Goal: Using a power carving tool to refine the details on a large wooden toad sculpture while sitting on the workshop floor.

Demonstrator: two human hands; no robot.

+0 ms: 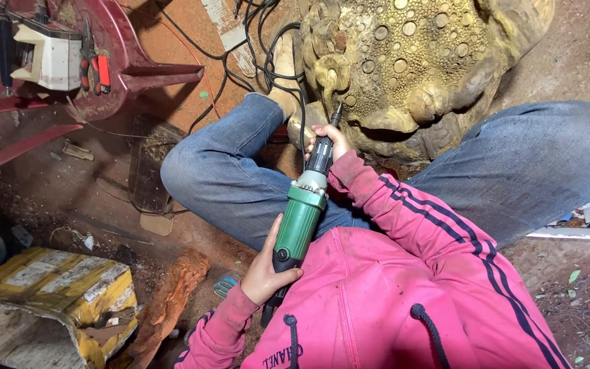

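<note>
I hold a green and black rotary grinder [300, 219] in both hands. My left hand [264, 270] grips its rear body near my chest. Around the black front collar close the fingers of my right hand [332, 140]. The tool's thin bit touches the underside of a large carved wooden toad [418, 61] covered in round bumps. The carving stands on the ground between my knees, and my jeans-clad legs [240, 178] bend around it. I wear a pink hooded jacket with dark stripes on the sleeve.
A dark red plastic chair [131, 61] at upper left carries a white box and red-handled pliers [97, 68]. Black cables [254, 41] trail past the carving. A yellow and white crumpled sack [49, 294] and a rough wood chunk [172, 294] lie at lower left on dirt.
</note>
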